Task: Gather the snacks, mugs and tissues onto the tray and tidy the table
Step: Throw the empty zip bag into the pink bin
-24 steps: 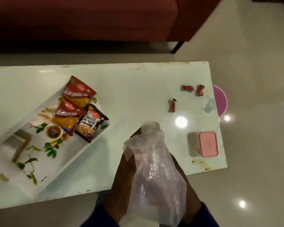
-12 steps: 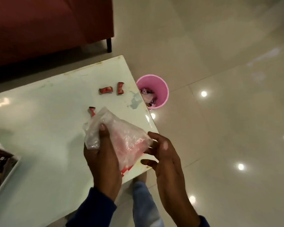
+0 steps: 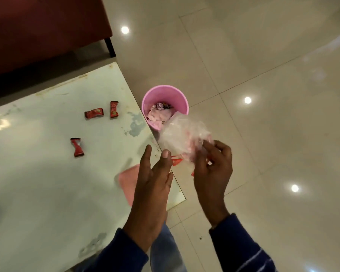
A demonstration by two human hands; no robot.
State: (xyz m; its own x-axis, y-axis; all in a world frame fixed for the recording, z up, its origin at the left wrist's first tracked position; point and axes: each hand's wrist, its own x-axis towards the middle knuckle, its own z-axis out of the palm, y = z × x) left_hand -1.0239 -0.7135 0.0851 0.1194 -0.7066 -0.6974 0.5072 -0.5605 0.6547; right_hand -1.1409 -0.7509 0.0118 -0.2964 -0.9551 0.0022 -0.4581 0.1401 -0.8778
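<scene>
Three red wrappers lie on the tabletop (image 3: 47, 173): two near each other toward the far edge, wrapper one (image 3: 94, 114) lying flat & wrapper two (image 3: 113, 112) just beside it on the right, and a third wrapper (image 3: 77, 147) well apart, nearer the person. Right hand (image 3: 212, 169) pinches a crumpled clear plastic bag (image 3: 183, 134) w/ curled fingers, held off the tabletop's corner, just this side of the pink bin (image 3: 165, 95) on the floor (image 3: 263, 134). Bin has crumpled paper & scraps inside. Left hand (image 3: 153, 179) is spread, fingers straight, holding nothing, over the tabletop edge next to the bag. Pink blurred thing (image 3: 128, 179) on the tabletop, partly hidden behind the left hand; can't tell what it is. Red sofa (image 3: 47, 26) stands beyond the tabletop. Tray not in view.
</scene>
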